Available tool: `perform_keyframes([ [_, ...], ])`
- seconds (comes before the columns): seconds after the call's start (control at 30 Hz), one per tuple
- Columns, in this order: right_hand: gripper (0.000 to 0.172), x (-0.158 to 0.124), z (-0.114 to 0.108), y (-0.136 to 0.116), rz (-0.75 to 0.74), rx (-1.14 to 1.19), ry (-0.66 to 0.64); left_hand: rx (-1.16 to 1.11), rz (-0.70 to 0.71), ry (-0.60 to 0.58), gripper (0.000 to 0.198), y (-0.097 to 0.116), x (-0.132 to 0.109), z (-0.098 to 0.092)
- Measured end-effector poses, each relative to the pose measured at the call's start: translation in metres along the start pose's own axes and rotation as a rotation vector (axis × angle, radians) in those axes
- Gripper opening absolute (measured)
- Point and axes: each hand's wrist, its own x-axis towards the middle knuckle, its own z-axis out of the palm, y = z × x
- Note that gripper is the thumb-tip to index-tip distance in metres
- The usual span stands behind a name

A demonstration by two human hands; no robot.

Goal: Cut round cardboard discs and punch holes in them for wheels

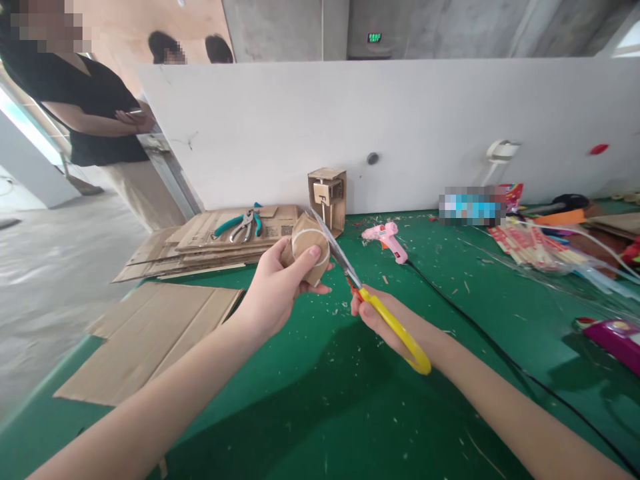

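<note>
While the left hand [273, 293] pinches a cardboard piece [311, 235], thumb pressed on its face, the right hand [385, 317] has fingers curled round the scissors [371, 298], blades right at the cardboard's edge! It's all happening above this green table [280, 413], folks.

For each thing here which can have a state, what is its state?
Scissors: in right hand, blade opening unclear
Piece: pinched in left hand
Pliers: lying, handles spread
Glue gun: lying, cord attached, power unclear
Box: upright, front open
Sheets: flat, some stacked
Exit sign: lit
</note>
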Motion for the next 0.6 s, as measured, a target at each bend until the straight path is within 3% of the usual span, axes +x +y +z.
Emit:
perform_keyframes([
  [0.37, 0.046, 0.0027, 0.0043, -0.0021, -0.064, -0.128, 0.070, 0.006, 0.023, 0.014, 0.029, -0.0023, -0.0032, 0.0029],
  [0.6, 0.046, 0.0006, 0.0054, -0.0040, -0.033, -0.093, 0.071, -0.009, 0.015, -0.001, 0.028, -0.0031, -0.0030, 0.0032],
])
